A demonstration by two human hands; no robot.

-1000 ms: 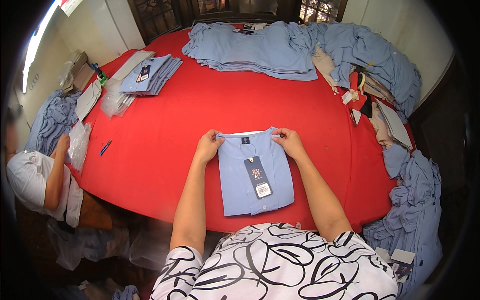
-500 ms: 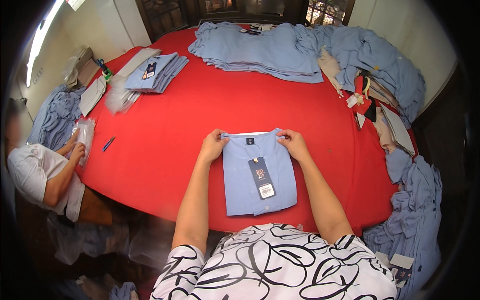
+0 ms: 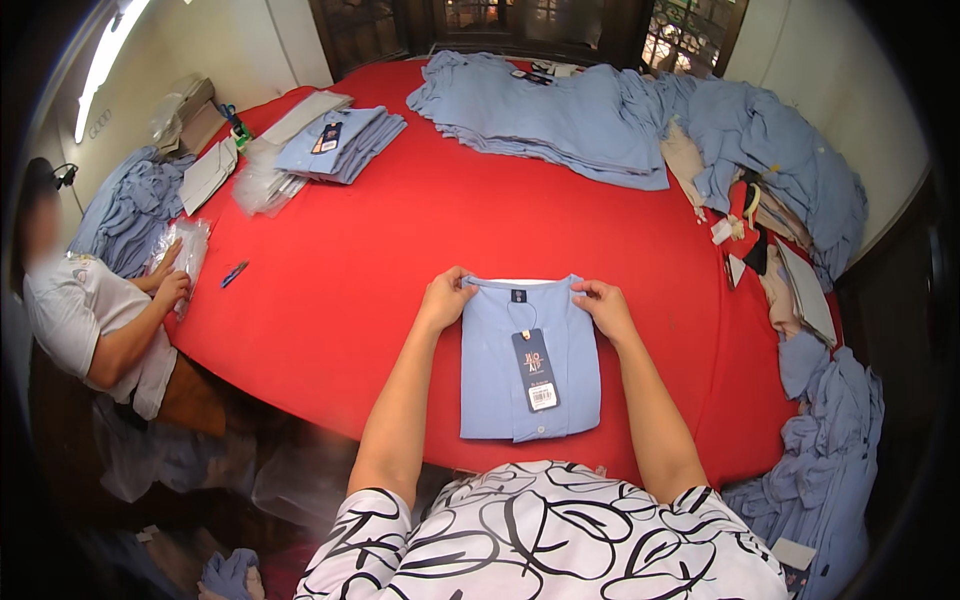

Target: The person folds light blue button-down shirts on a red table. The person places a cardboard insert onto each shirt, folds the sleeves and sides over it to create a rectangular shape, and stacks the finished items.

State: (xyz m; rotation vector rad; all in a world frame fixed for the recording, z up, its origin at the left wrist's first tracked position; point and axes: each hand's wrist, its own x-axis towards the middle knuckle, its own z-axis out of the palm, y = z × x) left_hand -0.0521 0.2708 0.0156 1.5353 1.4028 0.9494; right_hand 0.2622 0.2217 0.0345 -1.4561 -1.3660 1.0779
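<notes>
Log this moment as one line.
left hand: pinching folded blue shirt at upper left corner | right hand: pinching upper right corner | dark tag: on shirt front | red-covered table: beneath

Our one red table (image 3: 400,240)
We count one left hand (image 3: 447,298), one right hand (image 3: 606,310) and, between them, one folded blue shirt (image 3: 490,370) with one dark hang tag (image 3: 535,365); two neat blue stacks (image 3: 550,120); one co-worker (image 3: 110,315)
</notes>
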